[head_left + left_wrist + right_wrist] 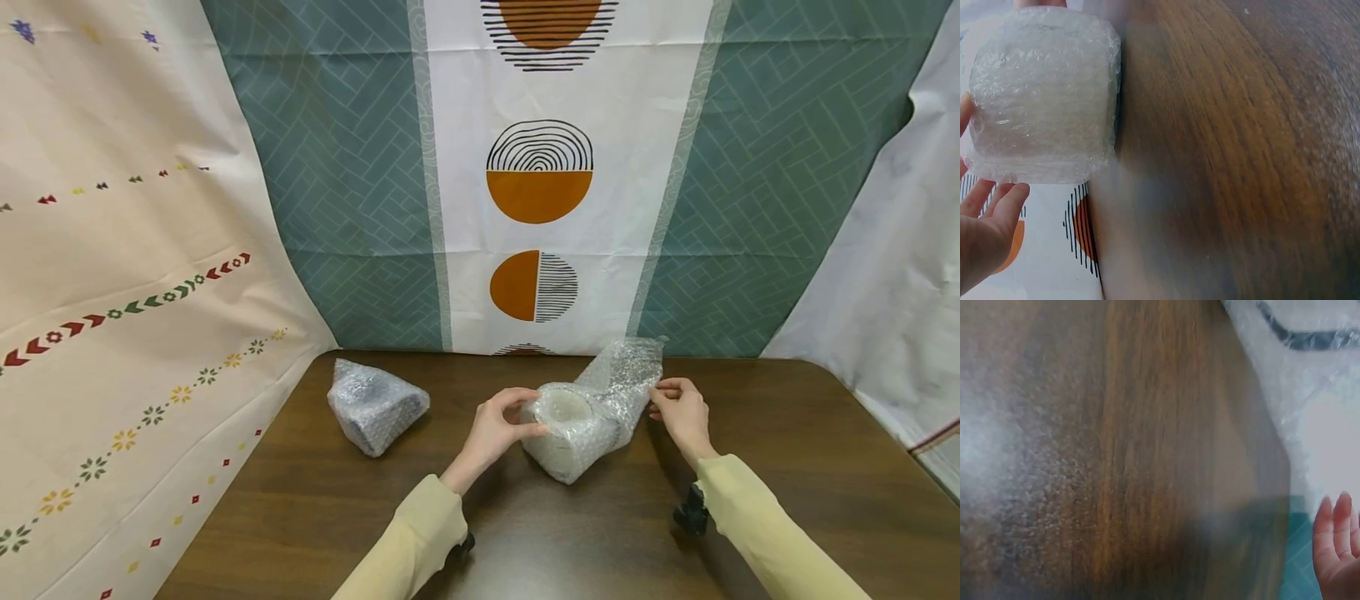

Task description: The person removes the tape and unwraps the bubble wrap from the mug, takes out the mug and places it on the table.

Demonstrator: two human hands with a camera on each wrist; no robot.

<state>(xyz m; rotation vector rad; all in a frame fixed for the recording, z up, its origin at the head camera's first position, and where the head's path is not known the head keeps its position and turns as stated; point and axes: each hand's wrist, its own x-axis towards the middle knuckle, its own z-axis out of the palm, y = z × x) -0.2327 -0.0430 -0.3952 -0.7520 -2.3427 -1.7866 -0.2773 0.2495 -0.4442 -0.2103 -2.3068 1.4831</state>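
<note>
Mid-worktop (750,467), the left hand (495,433) keeps a curled grip on the bubble-wrapped bundle (573,433), while the right hand (682,412) pinches its loose wrap flap (626,371). A second wrapped parcel (375,406) lies well apart, far left.

I see a dark wooden table (787,467) with a visible grain and a smooth, faintly satin finish. Near its far edge my hands work a white object wrapped in clear plastic bubble wrap (577,429), dimpled and glossy, with a loose flap (626,367) catching the light. Toward the far left corner sits a second bubble-wrapped bundle (375,406), equally shiny and crinkled. Behind hangs matt printed cloth (337,183), creased. My sleeves (757,517) look like soft, matt fabric.
</note>
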